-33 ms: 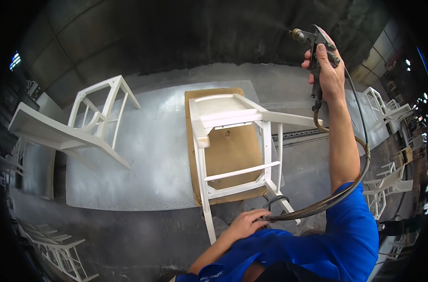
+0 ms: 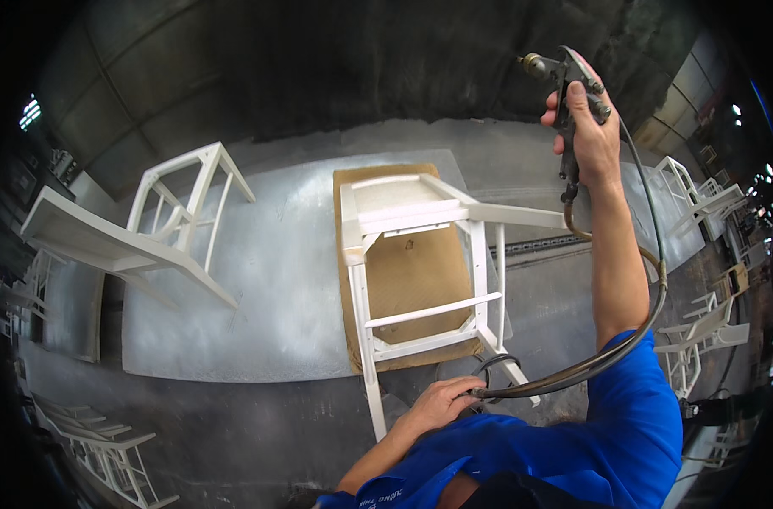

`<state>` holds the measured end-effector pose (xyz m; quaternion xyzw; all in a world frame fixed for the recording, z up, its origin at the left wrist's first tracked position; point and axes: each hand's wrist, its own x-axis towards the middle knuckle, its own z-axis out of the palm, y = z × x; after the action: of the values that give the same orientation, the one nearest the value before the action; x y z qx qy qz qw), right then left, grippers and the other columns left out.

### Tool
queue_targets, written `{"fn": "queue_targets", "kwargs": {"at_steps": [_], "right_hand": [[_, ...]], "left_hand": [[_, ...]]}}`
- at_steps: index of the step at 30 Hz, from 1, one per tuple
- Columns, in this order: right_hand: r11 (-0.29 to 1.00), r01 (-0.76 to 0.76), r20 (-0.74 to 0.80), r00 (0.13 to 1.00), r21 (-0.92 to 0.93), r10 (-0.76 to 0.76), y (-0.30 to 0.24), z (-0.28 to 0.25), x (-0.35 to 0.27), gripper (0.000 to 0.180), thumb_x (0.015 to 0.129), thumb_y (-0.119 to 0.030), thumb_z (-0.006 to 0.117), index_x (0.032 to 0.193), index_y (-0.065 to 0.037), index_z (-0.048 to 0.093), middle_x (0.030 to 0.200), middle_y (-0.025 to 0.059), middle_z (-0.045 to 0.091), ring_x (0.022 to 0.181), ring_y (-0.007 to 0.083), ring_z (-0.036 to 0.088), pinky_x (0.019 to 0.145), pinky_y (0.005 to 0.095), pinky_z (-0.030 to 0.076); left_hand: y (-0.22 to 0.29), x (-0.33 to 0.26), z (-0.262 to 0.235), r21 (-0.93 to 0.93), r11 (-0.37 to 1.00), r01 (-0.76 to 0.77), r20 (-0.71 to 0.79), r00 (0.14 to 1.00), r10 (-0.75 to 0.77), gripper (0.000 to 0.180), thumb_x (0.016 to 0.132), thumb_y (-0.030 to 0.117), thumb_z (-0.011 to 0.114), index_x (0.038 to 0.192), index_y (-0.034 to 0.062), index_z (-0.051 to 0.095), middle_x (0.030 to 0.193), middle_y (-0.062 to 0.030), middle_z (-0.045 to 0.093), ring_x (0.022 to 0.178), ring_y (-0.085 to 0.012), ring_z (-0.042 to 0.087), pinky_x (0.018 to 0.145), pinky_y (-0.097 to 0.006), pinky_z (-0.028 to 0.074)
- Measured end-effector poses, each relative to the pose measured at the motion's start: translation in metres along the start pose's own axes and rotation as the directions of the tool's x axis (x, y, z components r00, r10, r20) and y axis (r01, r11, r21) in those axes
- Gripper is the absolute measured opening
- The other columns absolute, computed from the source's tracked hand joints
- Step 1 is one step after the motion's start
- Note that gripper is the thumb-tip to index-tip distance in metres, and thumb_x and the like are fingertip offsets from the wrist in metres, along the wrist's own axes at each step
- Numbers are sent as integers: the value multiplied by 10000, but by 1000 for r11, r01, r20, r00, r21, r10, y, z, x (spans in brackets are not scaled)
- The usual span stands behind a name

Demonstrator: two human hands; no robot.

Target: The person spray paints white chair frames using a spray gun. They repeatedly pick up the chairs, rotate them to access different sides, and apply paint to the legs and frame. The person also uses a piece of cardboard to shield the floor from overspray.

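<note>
While the right hand grips the spray gun at upper right, the white chair lies at centre, below and left of those fingers, nearer the left hand, curled around hoses.

On the grey panel, a white left-hand chair and, beneath the middle chair, a brown board

Your right hand is raised, upper right, fingers curled, thumb pointing up, right forearm near vertical. Your left hand sits bottom center, back up, fingers bent, pointing right.
</note>
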<state>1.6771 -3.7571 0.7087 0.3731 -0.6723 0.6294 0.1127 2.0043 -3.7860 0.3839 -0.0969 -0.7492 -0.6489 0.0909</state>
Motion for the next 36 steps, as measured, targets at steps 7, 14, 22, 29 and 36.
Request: {"fn": "queue_targets", "kwargs": {"at_steps": [7,14,22,29,36], "right_hand": [[995,-29,15,1000,92,28,-44,-114,-42,517,1053,-346,626,1520,-153,516,895,26,650,720,70,650,450,198,480],[995,57,21,998,88,-59,-81,-157,-60,526,1019,-375,684,1505,-222,552,853,-20,617,697,41,607,475,212,472],[967,250,9,968,-39,-250,-124,-154,-72,472,907,-174,689,1368,-87,628,1116,101,739,1075,194,681,927,348,536],[972,190,-10,981,-134,-193,-136,-131,-78,266,907,-11,462,1101,30,639,735,39,625,545,93,610,472,253,496],[936,353,37,935,-18,-352,-149,-110,-85,205,1013,-86,584,1182,-1,665,1113,71,699,1057,131,648,875,293,550]], "left_hand": [[75,58,43,149,985,-86,211,976,53,369,896,140,771,1239,30,693,1222,-157,711,1133,-346,683,983,-395,541],[252,188,2,685,499,-531,99,746,658,321,783,-4,797,1090,56,730,1130,-166,713,1108,-368,694,950,-427,581],[412,266,-2,732,-149,-665,511,391,766,341,738,129,838,1063,137,735,1069,-92,649,1017,-280,649,832,-426,546],[428,251,-20,694,-108,-712,542,418,729,244,746,62,781,976,123,725,967,-71,634,950,-307,650,804,-411,548],[423,243,-41,635,-104,-765,563,367,740,227,723,16,749,929,109,722,957,-67,641,951,-305,654,793,-409,551]]}}
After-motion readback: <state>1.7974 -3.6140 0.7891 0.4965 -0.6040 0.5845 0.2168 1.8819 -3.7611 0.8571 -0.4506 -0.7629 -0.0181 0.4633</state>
